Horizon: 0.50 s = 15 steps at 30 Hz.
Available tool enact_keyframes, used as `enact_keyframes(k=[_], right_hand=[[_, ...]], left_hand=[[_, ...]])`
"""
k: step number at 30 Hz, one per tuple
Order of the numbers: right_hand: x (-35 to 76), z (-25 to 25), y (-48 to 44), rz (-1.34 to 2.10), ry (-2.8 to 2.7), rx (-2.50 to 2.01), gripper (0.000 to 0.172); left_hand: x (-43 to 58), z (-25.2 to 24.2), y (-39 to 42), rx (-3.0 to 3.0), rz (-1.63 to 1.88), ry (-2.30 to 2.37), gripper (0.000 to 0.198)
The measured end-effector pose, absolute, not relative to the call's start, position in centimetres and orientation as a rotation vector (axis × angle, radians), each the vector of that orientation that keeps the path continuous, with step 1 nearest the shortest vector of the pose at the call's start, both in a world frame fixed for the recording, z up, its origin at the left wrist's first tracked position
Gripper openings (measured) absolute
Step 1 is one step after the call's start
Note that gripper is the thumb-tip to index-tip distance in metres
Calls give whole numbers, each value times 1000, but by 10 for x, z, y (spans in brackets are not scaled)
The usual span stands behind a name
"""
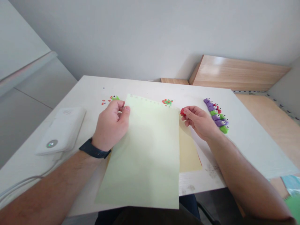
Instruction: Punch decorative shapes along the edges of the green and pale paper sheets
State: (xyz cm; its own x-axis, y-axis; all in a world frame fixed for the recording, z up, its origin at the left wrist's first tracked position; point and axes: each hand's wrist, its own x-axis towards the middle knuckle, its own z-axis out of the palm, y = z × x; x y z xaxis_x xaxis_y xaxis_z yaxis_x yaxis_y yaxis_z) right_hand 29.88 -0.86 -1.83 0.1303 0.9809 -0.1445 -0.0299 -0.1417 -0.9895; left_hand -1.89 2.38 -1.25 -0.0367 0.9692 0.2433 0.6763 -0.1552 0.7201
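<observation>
A pale green sheet of paper (145,153) is held up over the white table, its top edge rough. My left hand (114,123) pinches its upper left edge between thumb and fingers. Near the sheet's top right corner, my right hand (199,120) holds a small red piece (182,112) between thumb and fingertips. Behind the green sheet lies a yellowish sheet (189,150), partly covered. A green piece with an eye (114,97) sits beyond my left hand, beside small red bits (103,102). Red and green scraps (167,102) lie beyond the paper.
Several purple, green and red pieces with eyes (217,115) are grouped on the table's right side. A white device (63,129) with a cable (25,181) lies at the left. A wooden headboard (239,73) stands behind the table (253,147) on the right.
</observation>
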Motion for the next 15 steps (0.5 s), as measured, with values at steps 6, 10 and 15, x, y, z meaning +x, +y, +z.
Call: enact_keyframes(k=[6, 10, 15], right_hand=[[296, -18, -9, 1252, -1011, -1356, 43], [296, -18, -8, 1260, -995, -1353, 44], [296, -19, -8, 1274, -1003, -1352, 43]], left_hand=[[-20, -13, 23, 1878, 1050, 1697, 24], [-19, -12, 23, 1881, 1034, 1726, 23], [-17, -11, 23, 1883, 1008, 1743, 25]])
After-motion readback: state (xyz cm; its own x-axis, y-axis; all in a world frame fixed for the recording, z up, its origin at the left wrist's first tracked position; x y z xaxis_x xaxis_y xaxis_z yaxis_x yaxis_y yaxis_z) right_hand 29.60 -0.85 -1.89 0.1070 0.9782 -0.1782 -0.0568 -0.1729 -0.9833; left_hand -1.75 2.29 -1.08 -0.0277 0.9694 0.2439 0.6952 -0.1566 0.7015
